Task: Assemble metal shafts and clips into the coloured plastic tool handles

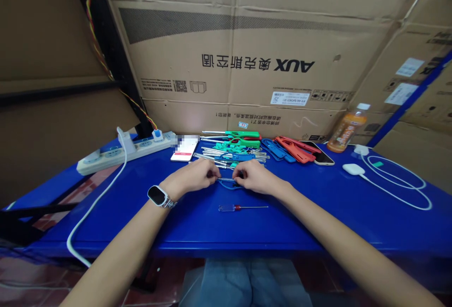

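My left hand (204,173) is closed in a pinch at the left end of a thin metal tube (226,179). At its other end my right hand (254,176) is closed too, thumb and fingertips together. Just under the tube lies a blue plastic piece (230,186), partly covered by my right fingers. Nearer to me a screwdriver (243,208) with a clear handle rests on the blue table (183,224). Beyond my hands is a pile of long-necked utility lighters (247,142) and their parts, green casings and metal tubes among them.
Blue casings (278,150) and red casings (295,149) overlap a phone (324,155). An orange drink bottle (348,128) and a white charger with cable (353,169) stand right. At left are a power strip (113,155) and another phone (184,148). Cardboard (254,34) walls the back.
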### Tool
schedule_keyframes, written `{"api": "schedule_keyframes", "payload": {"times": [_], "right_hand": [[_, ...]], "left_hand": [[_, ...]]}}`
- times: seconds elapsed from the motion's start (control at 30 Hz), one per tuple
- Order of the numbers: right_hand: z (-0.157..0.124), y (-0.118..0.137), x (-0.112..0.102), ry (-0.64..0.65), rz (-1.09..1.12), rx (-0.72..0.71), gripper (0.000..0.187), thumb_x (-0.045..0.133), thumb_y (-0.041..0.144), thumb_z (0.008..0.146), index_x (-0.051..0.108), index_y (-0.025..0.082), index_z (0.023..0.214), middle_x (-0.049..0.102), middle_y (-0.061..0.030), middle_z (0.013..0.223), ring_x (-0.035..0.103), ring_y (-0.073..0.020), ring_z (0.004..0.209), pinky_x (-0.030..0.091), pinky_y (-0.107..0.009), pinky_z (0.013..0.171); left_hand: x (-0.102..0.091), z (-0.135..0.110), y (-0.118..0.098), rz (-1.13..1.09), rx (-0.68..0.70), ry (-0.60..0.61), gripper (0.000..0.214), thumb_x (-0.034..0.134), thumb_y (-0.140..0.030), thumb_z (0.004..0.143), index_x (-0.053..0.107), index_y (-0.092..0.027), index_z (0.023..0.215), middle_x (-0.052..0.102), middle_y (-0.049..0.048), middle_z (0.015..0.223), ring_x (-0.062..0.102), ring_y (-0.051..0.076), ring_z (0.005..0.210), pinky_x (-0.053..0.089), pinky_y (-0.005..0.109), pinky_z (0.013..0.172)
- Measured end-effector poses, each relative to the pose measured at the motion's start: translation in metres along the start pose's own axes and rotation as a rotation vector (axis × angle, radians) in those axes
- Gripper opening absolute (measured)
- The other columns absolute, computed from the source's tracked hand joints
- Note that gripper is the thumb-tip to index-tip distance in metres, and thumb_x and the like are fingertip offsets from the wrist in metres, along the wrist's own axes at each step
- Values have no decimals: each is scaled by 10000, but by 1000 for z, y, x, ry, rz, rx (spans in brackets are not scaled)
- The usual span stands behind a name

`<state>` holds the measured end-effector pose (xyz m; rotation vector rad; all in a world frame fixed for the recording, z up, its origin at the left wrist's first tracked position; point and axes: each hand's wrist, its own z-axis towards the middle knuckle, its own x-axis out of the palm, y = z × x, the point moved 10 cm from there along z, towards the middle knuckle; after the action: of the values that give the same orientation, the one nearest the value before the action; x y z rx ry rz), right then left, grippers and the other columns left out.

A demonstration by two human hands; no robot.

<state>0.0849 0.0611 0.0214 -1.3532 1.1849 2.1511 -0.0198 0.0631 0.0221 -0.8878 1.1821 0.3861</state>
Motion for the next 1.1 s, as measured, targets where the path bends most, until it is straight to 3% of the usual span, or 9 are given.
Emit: {"api": "schedule_keyframes", "payload": {"times": [0.2, 0.5, 0.83, 1.1], "right_hand": [[-2, 2, 0, 27, 12, -5, 156, 589, 75, 770, 725, 151, 765, 614, 15, 594, 479, -87, 513, 354, -211, 568], [-2, -8, 2, 48, 70, 80, 157, 587, 65, 744, 718, 143, 784, 592, 32, 569, 471, -78, 492, 356, -203, 559], [-3, -11, 4, 22, 88, 56, 137, 583, 100, 783, 712, 146, 772, 630, 16, 615, 509, -84, 531, 367, -201, 582], [-5, -10, 3, 7, 47, 63, 140, 589, 87, 792, 712, 152, 783, 667, 2, 677, 544, -95, 588, 368, -201, 591]], "left_hand": [[3, 3, -16, 59, 60, 7, 181, 577, -154, 848, 741, -192, 915, 698, 54, 895, 626, 189, 817, 453, 264, 736], [7, 4, -15, 82, 92, 3, 156, 568, -107, 831, 708, -178, 825, 676, 40, 844, 601, 164, 766, 428, 245, 693], [5, 2, -28, 229, 114, 9, 174, 592, -72, 817, 715, -194, 827, 665, 32, 865, 613, 175, 782, 411, 255, 684], [13, -9, -43, 409, 311, -54, 263, 499, -90, 919, 724, -207, 988, 653, 58, 959, 608, 205, 883, 444, 323, 820]]}}
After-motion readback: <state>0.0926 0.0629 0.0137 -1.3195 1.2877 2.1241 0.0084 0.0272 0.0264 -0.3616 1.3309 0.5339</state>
